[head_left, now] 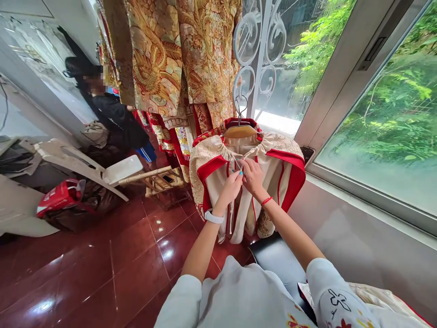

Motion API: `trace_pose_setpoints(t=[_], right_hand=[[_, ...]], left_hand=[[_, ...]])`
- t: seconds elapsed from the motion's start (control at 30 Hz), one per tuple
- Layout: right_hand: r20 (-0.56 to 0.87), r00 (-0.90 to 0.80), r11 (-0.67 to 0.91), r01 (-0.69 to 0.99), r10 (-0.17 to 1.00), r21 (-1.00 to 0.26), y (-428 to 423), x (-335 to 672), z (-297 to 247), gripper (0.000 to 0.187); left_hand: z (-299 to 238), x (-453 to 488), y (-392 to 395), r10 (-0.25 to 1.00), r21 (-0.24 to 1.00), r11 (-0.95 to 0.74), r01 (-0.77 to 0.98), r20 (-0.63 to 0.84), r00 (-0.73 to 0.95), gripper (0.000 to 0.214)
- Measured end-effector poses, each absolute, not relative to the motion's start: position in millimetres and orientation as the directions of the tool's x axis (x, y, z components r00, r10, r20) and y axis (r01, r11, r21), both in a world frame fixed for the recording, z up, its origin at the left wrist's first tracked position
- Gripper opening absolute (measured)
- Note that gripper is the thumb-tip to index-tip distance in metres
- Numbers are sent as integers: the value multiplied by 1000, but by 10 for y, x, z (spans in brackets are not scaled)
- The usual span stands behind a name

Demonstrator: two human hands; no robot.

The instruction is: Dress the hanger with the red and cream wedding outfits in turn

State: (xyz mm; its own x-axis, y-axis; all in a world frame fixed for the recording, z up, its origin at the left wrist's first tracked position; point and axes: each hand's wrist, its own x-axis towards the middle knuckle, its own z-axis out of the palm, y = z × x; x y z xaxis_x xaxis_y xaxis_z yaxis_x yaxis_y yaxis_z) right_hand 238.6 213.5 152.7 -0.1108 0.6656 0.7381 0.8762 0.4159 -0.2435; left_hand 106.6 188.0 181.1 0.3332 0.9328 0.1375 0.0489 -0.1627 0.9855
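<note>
Spreading beneath everything is a glossy dark red tiled floor (136, 246), with a large window (385, 123) along the right side and green foliage beyond its glass. At the far middle hang gold embroidered robes (153, 54), next to a white scrolled metal grille (248, 41). Just nearer, at the centre of the scene, a cream and red garment (275, 180) hangs upright, its shoulders spread wide, its pale inner side facing the near side and its neckline gathered into puckers.

On the far left, a person in black (114, 114) stands with one arm raised. Nearer on the left are a white chair (123, 168) and a low bamboo seat (153, 175), and a red bag (61, 198) lies to the left of both. A black padded seat (280, 257) is at the near right, below the garment.

The garment's yellowish hanger (241, 131) shows inside the collar, hook upward. At the front of the neckline, the left hand (234, 184) and right hand (253, 176) meet, fingers bent in and pinched on a thin pale cord (231, 218) whose loose end dangles down the front; which strand each one has cannot be told. A white watch (214, 217) circles the left wrist, and a narrow red bracelet (267, 200) the right.
</note>
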Motion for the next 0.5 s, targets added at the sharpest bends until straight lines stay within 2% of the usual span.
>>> trace_pose_setpoints(t=[0.1, 0.23, 0.5], right_hand=[[763, -100, 352, 920, 639, -174, 2205, 2394, 1553, 31], [748, -145, 342, 932, 648, -116, 2194, 2452, 1636, 28], [718, -95, 277, 951, 690, -140, 2154, 2366, 1744, 31]], left_hand=[[1920, 998, 1917, 903, 987, -155, 41, 125, 411, 32], [2044, 915, 1920, 866, 970, -225, 88, 158, 474, 34], [2073, 904, 1887, 849, 953, -266, 144, 161, 504, 37]])
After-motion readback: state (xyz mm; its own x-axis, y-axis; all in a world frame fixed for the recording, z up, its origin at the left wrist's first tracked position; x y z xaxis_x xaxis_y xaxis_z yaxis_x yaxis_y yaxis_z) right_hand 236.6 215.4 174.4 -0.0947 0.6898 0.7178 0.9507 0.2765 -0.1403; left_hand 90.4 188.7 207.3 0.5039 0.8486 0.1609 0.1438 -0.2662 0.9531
